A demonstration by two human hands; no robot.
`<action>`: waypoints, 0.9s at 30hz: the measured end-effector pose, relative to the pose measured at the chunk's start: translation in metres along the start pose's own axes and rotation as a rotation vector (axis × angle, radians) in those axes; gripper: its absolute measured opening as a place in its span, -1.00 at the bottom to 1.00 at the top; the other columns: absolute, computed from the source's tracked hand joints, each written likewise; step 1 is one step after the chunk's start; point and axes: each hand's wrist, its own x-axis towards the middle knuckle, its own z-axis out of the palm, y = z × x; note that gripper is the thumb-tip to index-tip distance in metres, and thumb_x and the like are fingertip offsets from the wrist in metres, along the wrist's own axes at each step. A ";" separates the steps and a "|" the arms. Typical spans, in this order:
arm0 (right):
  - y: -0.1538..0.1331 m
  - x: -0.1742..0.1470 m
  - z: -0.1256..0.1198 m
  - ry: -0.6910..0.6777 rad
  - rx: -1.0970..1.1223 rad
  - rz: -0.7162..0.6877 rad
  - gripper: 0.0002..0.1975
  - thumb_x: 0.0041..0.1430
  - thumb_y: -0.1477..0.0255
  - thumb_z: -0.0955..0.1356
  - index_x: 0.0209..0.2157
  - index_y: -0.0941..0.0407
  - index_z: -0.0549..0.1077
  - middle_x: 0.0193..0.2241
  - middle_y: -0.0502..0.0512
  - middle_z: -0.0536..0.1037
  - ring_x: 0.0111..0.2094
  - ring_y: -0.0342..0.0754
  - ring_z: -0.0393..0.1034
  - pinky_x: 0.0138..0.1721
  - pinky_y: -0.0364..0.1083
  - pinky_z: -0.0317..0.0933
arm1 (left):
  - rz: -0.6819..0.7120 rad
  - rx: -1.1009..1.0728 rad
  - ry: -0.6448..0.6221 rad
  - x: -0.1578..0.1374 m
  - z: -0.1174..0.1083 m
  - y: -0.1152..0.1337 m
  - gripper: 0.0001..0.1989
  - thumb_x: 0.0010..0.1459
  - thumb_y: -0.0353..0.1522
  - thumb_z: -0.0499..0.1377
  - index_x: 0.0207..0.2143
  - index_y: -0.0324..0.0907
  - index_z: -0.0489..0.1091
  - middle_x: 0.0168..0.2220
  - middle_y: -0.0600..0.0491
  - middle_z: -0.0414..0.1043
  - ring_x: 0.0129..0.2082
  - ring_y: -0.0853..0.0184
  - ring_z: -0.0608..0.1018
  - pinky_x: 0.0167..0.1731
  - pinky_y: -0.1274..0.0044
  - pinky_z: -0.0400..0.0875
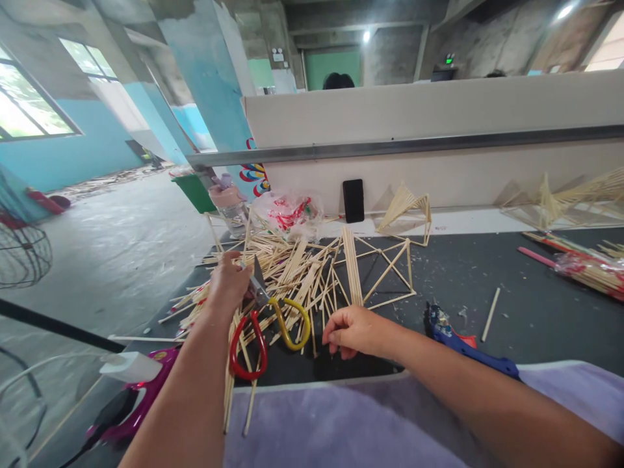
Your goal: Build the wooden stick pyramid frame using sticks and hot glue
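My left hand [230, 283] is closed around a blade of a pair of scissors [260, 296], above a heap of thin wooden sticks. The scissors are spread apart, with one red and one yellow handle towards me. My right hand [351, 330] is held over the dark table near the front edge, fingers curled in; whether anything is between them is hidden. Just beyond it a flat row of sticks [351, 266] stands side by side, next to a stick frame [390, 266] with crossed pieces. The loose sticks [297, 266] spread between both hands.
A blue glue gun [468, 348] lies by my right forearm, near a single stick [490, 314]. A phone [353, 201] leans on the partition [439, 175]. Bottle [230, 208] and plastic bag [287, 214] stand behind the heap. A magenta device [141, 396] with cables is at left.
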 end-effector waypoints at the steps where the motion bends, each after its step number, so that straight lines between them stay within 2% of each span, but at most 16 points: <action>1: 0.000 0.000 0.000 0.011 -0.010 0.002 -0.87 0.01 0.62 0.24 -0.44 0.20 0.41 -0.60 -0.06 0.41 -0.67 -0.29 0.26 -0.63 -0.29 0.18 | -0.007 0.006 -0.007 -0.002 0.000 0.001 -0.55 0.09 -0.41 0.06 0.05 -0.18 0.07 -0.53 0.18 0.26 -0.75 0.47 0.36 -0.73 0.59 0.32; 5: 0.002 0.000 0.000 0.075 -0.052 -0.014 -0.89 -0.01 0.61 0.26 -0.47 0.20 0.41 -0.67 -0.08 0.39 -0.71 -0.30 0.22 -0.66 -0.30 0.15 | 0.027 0.082 0.000 -0.004 0.005 0.002 -0.53 0.09 -0.36 0.08 0.06 -0.18 0.08 -0.52 0.14 0.33 -0.71 0.42 0.39 -0.71 0.60 0.30; 10: 0.003 0.001 0.002 0.143 -0.093 -0.021 -0.93 -0.02 0.58 0.28 -0.49 0.19 0.39 -0.69 -0.09 0.40 -0.73 -0.29 0.22 -0.70 -0.31 0.12 | 0.094 0.268 0.026 0.000 0.013 -0.002 -0.50 0.09 -0.37 0.06 0.11 -0.20 0.09 -0.41 0.02 0.44 -0.48 0.32 0.50 -0.48 0.54 0.35; 15: 0.000 -0.002 0.000 0.176 -0.152 -0.039 -0.96 -0.02 0.54 0.28 -0.48 0.18 0.37 -0.68 -0.08 0.40 -0.73 -0.28 0.22 -0.71 -0.30 0.10 | 0.177 0.436 -0.036 -0.006 0.010 0.004 -0.56 0.11 -0.37 0.01 0.07 -0.19 0.23 -0.19 -0.13 0.47 -0.20 0.19 0.50 -0.27 0.45 0.32; 17: 0.000 -0.003 0.000 0.191 -0.185 -0.064 -0.96 -0.02 0.53 0.28 -0.48 0.17 0.37 -0.67 -0.08 0.41 -0.72 -0.27 0.23 -0.70 -0.30 0.09 | 0.212 0.519 -0.057 -0.009 0.008 0.006 -0.60 0.13 -0.31 -0.02 0.03 -0.16 0.30 -0.12 -0.11 0.45 -0.13 0.15 0.48 -0.24 0.44 0.30; 19: 0.000 -0.003 0.000 0.204 -0.208 -0.059 -0.97 -0.03 0.54 0.29 -0.48 0.17 0.37 -0.66 -0.07 0.42 -0.71 -0.27 0.24 -0.69 -0.29 0.09 | 0.246 0.565 -0.084 -0.013 0.009 0.007 -0.63 0.14 -0.28 -0.05 -0.04 -0.13 0.36 -0.13 -0.06 0.47 -0.13 0.16 0.48 -0.23 0.44 0.30; 24: 0.000 -0.007 0.002 0.247 -0.338 -0.082 -0.97 -0.08 0.51 0.34 -0.49 0.17 0.41 -0.63 -0.04 0.45 -0.63 -0.24 0.28 -0.61 -0.26 0.07 | 0.514 0.628 -0.135 -0.019 0.032 0.004 -0.67 0.13 -0.29 -0.03 -0.16 -0.16 0.43 -0.15 -0.05 0.44 -0.08 0.23 0.42 -0.09 0.48 0.22; 27: -0.003 -0.010 0.001 0.305 -0.457 -0.143 -0.96 -0.13 0.49 0.36 -0.52 0.15 0.44 -0.59 -0.04 0.48 -0.55 -0.21 0.31 -0.55 -0.24 0.06 | 0.519 0.681 -0.140 -0.021 0.046 0.003 -0.72 0.08 -0.28 0.03 -0.22 -0.15 0.45 -0.11 -0.07 0.35 -0.05 0.19 0.37 -0.06 0.42 0.20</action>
